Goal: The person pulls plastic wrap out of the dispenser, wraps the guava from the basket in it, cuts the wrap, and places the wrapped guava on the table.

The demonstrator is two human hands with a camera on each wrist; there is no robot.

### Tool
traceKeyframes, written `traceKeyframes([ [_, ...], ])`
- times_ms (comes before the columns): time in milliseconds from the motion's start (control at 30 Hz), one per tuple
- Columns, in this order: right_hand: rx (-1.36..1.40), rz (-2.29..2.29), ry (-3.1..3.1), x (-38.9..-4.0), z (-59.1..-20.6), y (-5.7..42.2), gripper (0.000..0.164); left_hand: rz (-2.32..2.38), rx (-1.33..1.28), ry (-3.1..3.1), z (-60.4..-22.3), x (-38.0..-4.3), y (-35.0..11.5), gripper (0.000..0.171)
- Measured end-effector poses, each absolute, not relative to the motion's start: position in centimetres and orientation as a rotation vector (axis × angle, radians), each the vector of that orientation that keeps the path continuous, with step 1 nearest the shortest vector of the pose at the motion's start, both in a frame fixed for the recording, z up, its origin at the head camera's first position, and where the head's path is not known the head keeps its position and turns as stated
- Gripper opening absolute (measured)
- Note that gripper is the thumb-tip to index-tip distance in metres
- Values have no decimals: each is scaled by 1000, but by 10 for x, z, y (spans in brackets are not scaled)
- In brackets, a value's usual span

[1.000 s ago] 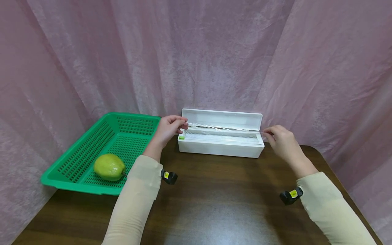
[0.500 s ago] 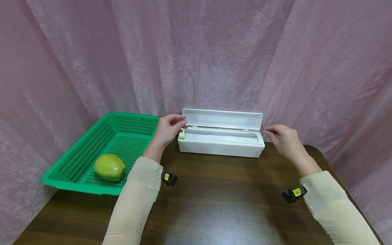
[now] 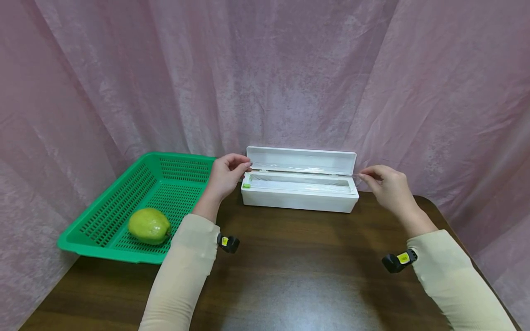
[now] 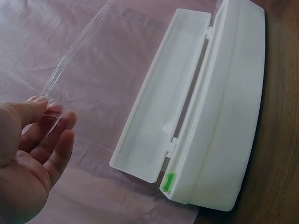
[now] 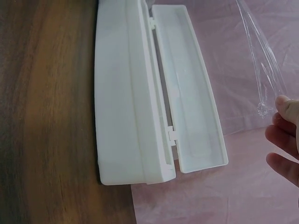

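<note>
A long white cling film box point(image 3: 300, 200) stands at the back of the table, its hinged lid point(image 3: 302, 161) tipped back. My left hand point(image 3: 225, 177) pinches one end of a clear strip of cling film point(image 4: 70, 53) between thumb and fingers, above the box's left end. To the right of the box, my right hand point(image 3: 387, 186) pinches the other end of the film, where a crumpled bit hangs in the right wrist view. The film stretches across in front of the lid and is hard to see in the middle. A green slider point(image 4: 168, 182) sits at the box's left end.
On the left stands a green plastic basket point(image 3: 105, 253) with a yellow-green fruit point(image 3: 149, 226) in it. The left forearm passes over the basket's right side. A pink curtain point(image 3: 306, 73) hangs behind the brown wooden table point(image 3: 290, 276).
My right hand has moved slightly right and up, and my left hand slightly up and left. The film between them has lifted from the box opening to in front of the lid.
</note>
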State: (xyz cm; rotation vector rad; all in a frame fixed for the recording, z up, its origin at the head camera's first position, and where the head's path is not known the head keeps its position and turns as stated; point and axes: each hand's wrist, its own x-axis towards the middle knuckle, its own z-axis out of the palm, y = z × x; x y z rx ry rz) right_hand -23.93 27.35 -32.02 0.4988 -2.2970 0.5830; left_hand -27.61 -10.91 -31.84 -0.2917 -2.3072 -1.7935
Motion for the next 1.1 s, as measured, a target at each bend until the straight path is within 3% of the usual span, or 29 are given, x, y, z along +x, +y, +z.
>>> traceKeyframes([
  [700,487,604,-2358,-231,-312,276,6,-1738,-286,-2267,-317,-266,-112,25],
  [1100,490,599,-2318,-228,-312,276,6,-1629,-288,-2277,-317,-262,-112,21],
])
